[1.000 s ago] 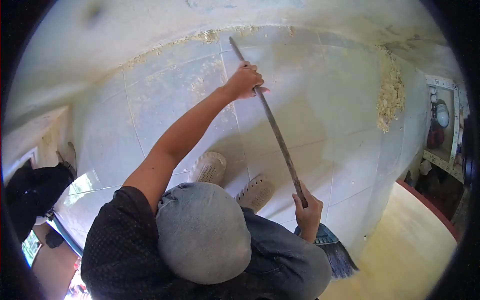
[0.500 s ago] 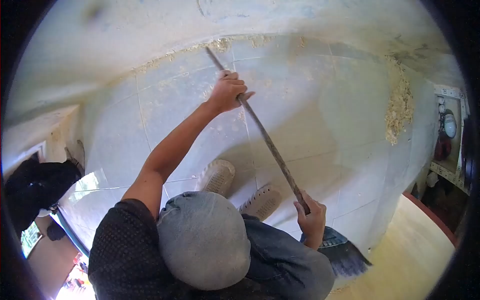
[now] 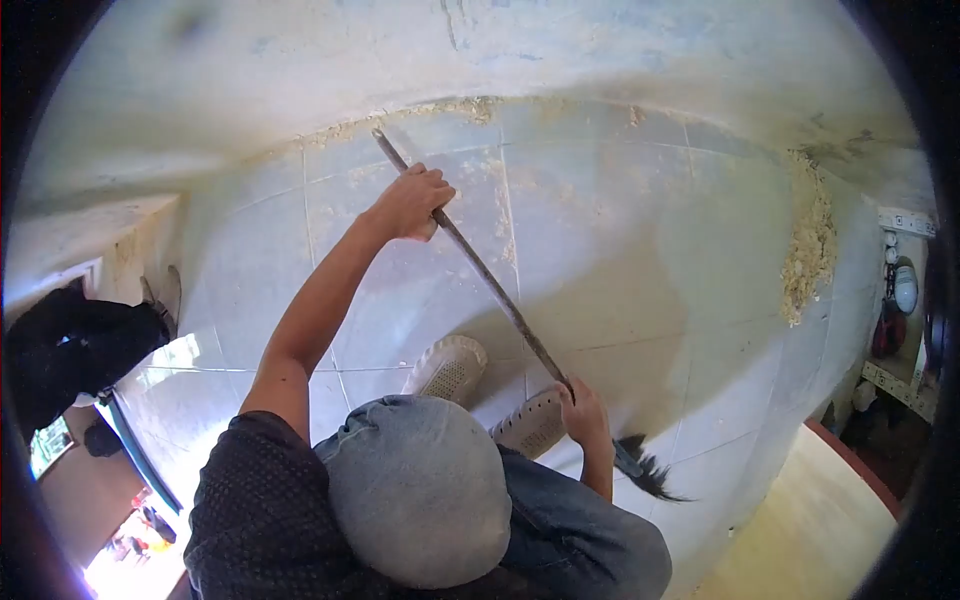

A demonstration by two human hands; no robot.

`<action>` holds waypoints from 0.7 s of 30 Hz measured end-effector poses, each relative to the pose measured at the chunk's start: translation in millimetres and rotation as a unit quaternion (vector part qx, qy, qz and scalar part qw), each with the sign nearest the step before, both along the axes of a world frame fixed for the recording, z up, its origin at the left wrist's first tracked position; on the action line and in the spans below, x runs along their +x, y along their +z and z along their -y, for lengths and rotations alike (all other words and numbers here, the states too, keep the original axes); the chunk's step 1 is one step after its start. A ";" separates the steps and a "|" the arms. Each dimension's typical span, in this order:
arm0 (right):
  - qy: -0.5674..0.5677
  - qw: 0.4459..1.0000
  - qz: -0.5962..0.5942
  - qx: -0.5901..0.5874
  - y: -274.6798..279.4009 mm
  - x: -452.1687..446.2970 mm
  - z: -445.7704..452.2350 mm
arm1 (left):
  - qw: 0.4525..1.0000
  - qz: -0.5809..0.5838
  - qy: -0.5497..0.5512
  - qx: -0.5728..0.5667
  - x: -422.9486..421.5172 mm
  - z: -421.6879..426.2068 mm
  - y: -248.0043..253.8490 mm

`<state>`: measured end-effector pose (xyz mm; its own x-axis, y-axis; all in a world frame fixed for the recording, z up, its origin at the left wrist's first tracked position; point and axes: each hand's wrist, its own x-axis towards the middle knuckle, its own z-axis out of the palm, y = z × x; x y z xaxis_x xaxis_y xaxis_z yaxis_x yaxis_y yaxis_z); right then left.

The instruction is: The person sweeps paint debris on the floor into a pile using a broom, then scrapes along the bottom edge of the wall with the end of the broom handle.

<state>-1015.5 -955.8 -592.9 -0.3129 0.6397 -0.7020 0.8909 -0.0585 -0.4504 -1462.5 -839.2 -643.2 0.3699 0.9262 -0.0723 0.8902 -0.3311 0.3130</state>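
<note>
A long dark stick handle [image 3: 495,285] slants across the tiled floor [image 3: 610,290]. My left hand [image 3: 412,203] is wrapped round it near its upper end. Lower down, my right hand [image 3: 583,413] grips the same handle. Beyond my right wrist show the dark bristles of a broom [image 3: 645,468]; my forearm partly hides its head. A heap of pale flakes [image 3: 808,240] lies on the floor at the right. More crumbs [image 3: 480,108] line the foot of the wall.
Two light perforated clogs [image 3: 447,368] stand on the tiles. Dark cloth [image 3: 85,350] hangs at the left. A shelf with items [image 3: 903,290] is at the right, above a curved red edge [image 3: 850,465]. The wall [image 3: 300,60] runs along the top.
Both hands and the handle have moved left, and its upper end lies further left and lower. The broom head has swung left, with less of it showing behind the right forearm.
</note>
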 end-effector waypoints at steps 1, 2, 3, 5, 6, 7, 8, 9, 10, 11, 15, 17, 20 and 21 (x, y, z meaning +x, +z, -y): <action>-0.001 1.000 0.000 0.005 2.1 -1.9 -2.0 | 1.000 0.008 -0.018 0.002 2.3 -5.2 -2.9; -0.021 0.999 -0.038 0.009 5.3 -4.9 -3.4 | 1.000 0.008 -0.019 0.007 3.0 -10.4 -5.7; -0.040 0.997 -0.073 0.007 9.3 -3.5 -0.7 | 0.999 0.010 -0.031 0.017 6.8 -10.0 -9.8; -0.037 0.997 -0.066 0.000 4.4 4.1 4.9 | 0.999 0.013 -0.041 0.029 12.7 -9.7 -11.1; -0.033 0.997 -0.063 -0.006 -1.9 7.3 7.3 | 0.998 0.029 -0.020 0.055 14.6 -7.2 -9.7; -0.032 0.997 -0.065 -0.007 -10.9 13.5 12.8 | 0.996 0.044 0.001 0.077 15.2 -3.4 -8.9; 0.002 0.993 -0.102 0.055 -18.8 19.3 19.0 | 0.996 0.042 0.000 0.074 13.4 0.4 -8.7; 0.033 0.983 -0.140 0.115 -26.7 24.3 26.9 | 0.999 0.022 0.012 0.039 10.3 5.2 -8.8; 0.028 0.983 -0.143 0.112 -23.0 18.8 26.4 | 1.000 0.001 0.021 0.004 5.9 8.7 -8.3; 0.045 0.984 -0.162 0.065 -14.1 10.7 19.3 | 1.000 -0.003 0.017 0.003 2.1 12.0 -11.3; 0.091 0.963 -0.251 0.040 -9.6 -20.4 6.8 | 0.993 -0.072 0.087 -0.034 -12.3 14.0 -18.3; 0.053 0.977 -0.204 -0.015 -7.5 -35.9 5.2 | 0.990 -0.084 0.108 -0.028 -15.8 8.6 -19.2; 0.013 0.979 -0.204 -0.018 -10.2 -36.2 9.1 | 0.993 -0.057 0.094 0.035 -21.2 5.9 -27.9; 0.012 0.968 -0.249 0.036 -13.0 -35.4 12.1 | 0.995 -0.042 0.085 0.021 -20.8 3.9 -32.0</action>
